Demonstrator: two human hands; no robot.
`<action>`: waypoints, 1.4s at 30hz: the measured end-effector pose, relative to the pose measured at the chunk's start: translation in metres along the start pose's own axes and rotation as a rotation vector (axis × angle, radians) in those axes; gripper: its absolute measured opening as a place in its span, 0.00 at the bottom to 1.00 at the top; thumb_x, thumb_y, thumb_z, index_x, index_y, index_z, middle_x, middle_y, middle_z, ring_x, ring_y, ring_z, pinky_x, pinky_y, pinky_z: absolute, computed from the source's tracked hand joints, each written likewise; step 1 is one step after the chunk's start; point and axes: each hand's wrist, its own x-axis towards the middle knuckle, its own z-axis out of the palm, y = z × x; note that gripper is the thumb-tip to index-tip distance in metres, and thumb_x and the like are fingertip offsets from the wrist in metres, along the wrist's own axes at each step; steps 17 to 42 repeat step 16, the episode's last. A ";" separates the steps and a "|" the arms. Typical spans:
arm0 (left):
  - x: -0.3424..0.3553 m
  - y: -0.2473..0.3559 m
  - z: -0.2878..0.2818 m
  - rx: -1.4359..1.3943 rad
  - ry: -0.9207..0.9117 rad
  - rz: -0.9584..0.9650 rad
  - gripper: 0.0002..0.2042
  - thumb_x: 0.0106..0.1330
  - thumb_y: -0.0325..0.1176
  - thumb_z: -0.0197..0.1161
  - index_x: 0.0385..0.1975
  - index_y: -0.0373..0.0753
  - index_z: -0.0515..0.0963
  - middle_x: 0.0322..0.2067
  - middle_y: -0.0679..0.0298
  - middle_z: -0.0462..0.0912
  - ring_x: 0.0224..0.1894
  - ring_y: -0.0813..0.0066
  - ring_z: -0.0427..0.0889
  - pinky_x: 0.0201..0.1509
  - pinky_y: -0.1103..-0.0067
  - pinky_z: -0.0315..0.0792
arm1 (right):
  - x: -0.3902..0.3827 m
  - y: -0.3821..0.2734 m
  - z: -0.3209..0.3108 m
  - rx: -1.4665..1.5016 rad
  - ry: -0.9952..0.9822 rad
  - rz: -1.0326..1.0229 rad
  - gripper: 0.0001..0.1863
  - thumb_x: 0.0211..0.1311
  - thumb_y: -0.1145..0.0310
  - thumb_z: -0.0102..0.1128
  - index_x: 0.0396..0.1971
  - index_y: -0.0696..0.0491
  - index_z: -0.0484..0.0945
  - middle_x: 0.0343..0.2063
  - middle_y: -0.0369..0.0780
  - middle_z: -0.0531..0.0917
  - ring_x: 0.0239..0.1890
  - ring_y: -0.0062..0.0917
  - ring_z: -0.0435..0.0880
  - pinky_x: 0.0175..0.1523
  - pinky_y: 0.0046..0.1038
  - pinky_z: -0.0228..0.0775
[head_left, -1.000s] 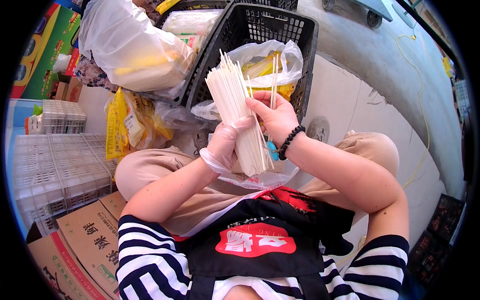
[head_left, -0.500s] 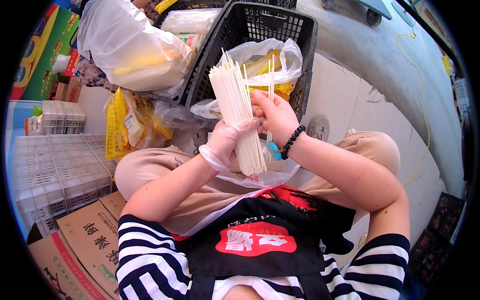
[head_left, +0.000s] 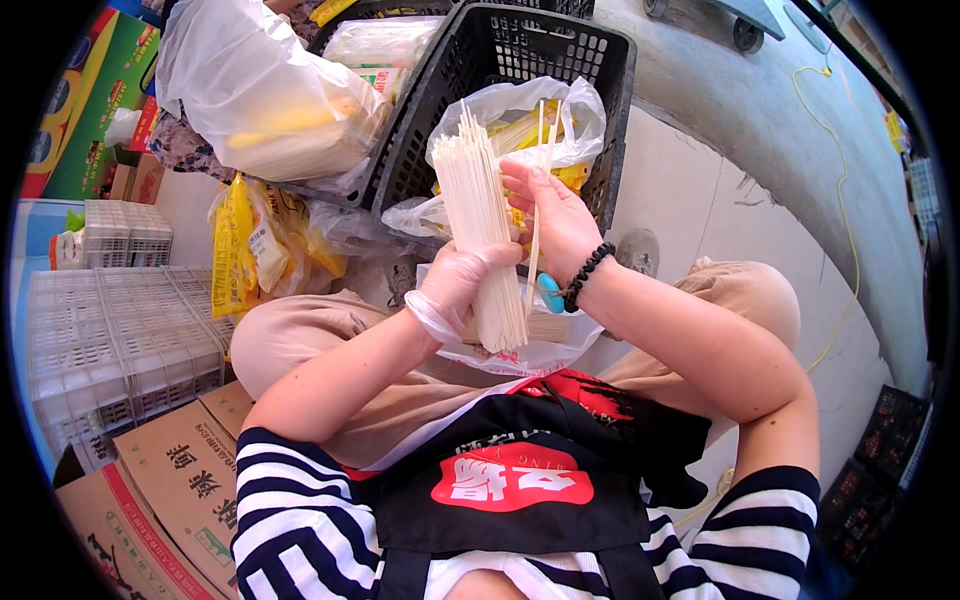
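Observation:
My left hand [head_left: 458, 288], in a clear plastic glove, is closed around the lower part of a thick bundle of thin pale sticks [head_left: 474, 200]. The bundle stands nearly upright, its top leaning a little left. Just right of it, my right hand [head_left: 560, 222] has a few loose sticks [head_left: 549, 140] of the same kind between thumb and fingers; its palm is partly turned toward me. A black bead bracelet [head_left: 590, 277] with a turquoise piece circles the right wrist. Below the hands, an open plastic bag [head_left: 560, 348] with more pale sticks lies between my legs.
Ahead stands a black plastic crate [head_left: 610, 110] holding a bag [head_left: 580, 105] with yellow packages. Left of it are a large white bag [head_left: 250, 90] and yellow packets [head_left: 235, 250]. White baskets [head_left: 120, 340] and cardboard boxes [head_left: 185, 480] fill the left side. A wheeled cart [head_left: 745, 20] is far right.
The bundle and my left hand have shifted slightly right. My right hand has rotated with its fingers lifted, and the loose sticks in it now tilt and cross.

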 end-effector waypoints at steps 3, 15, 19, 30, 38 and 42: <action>0.000 -0.002 -0.005 0.001 0.009 0.007 0.18 0.52 0.28 0.62 0.44 0.35 0.71 0.34 0.63 0.77 0.35 0.73 0.77 0.41 0.76 0.73 | -0.006 -0.001 0.006 0.035 0.018 0.046 0.22 0.69 0.55 0.40 0.55 0.52 0.69 0.50 0.40 0.74 0.50 0.23 0.71 0.54 0.27 0.65; 0.002 -0.003 -0.005 -0.058 -0.076 -0.049 0.29 0.52 0.38 0.67 0.54 0.40 0.66 0.43 0.62 0.77 0.43 0.70 0.78 0.47 0.75 0.73 | 0.002 0.011 0.005 0.024 -0.094 -0.067 0.21 0.68 0.57 0.44 0.55 0.53 0.68 0.47 0.37 0.77 0.46 0.21 0.76 0.52 0.24 0.68; 0.002 -0.004 -0.007 -0.071 -0.087 -0.058 0.30 0.53 0.40 0.68 0.55 0.40 0.65 0.44 0.62 0.77 0.45 0.70 0.77 0.49 0.75 0.72 | 0.000 0.009 0.007 0.023 -0.098 -0.048 0.21 0.68 0.57 0.44 0.55 0.53 0.68 0.47 0.37 0.77 0.46 0.21 0.76 0.52 0.24 0.68; 0.002 -0.004 -0.007 -0.071 -0.087 -0.058 0.30 0.53 0.40 0.68 0.55 0.40 0.65 0.44 0.62 0.77 0.45 0.70 0.77 0.49 0.75 0.72 | 0.000 0.009 0.007 0.023 -0.098 -0.048 0.21 0.68 0.57 0.44 0.55 0.53 0.68 0.47 0.37 0.77 0.46 0.21 0.76 0.52 0.24 0.68; 0.002 -0.004 -0.007 -0.071 -0.087 -0.058 0.30 0.53 0.40 0.68 0.55 0.40 0.65 0.44 0.62 0.77 0.45 0.70 0.77 0.49 0.75 0.72 | 0.000 0.009 0.007 0.023 -0.098 -0.048 0.21 0.68 0.57 0.44 0.55 0.53 0.68 0.47 0.37 0.77 0.46 0.21 0.76 0.52 0.24 0.68; 0.002 -0.004 -0.007 -0.071 -0.087 -0.058 0.30 0.53 0.40 0.68 0.55 0.40 0.65 0.44 0.62 0.77 0.45 0.70 0.77 0.49 0.75 0.72 | 0.000 0.009 0.007 0.023 -0.098 -0.048 0.21 0.68 0.57 0.44 0.55 0.53 0.68 0.47 0.37 0.77 0.46 0.21 0.76 0.52 0.24 0.68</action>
